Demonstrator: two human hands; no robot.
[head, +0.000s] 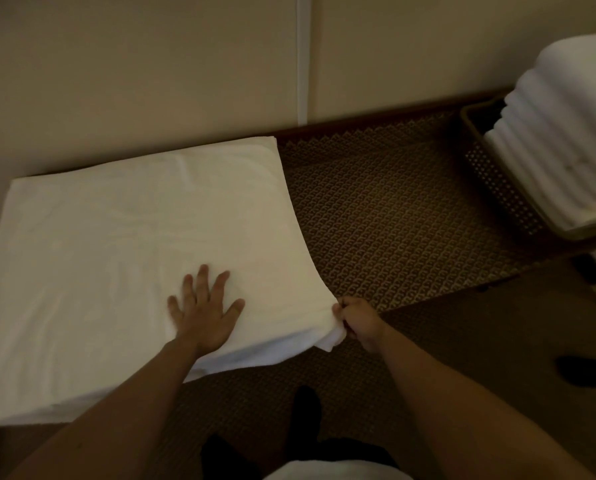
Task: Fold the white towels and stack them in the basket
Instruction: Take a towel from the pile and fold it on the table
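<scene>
A large white towel [116, 244] lies spread flat on the brown patterned table surface [386, 216], filling the left half of the view. My left hand [204, 313] presses flat on its near right part, fingers spread. My right hand [360, 322] pinches the towel's near right corner, lifted slightly off the table edge. At the far right stands a brown perforated basket [497, 181] holding a tall stack of folded white towels [563, 140].
A beige wall with a white vertical strip [303, 57] runs behind the table. The table's front edge cuts diagonally at the lower right, with dark floor [531, 341] and dark shapes beyond it. My dark trousers show at the bottom.
</scene>
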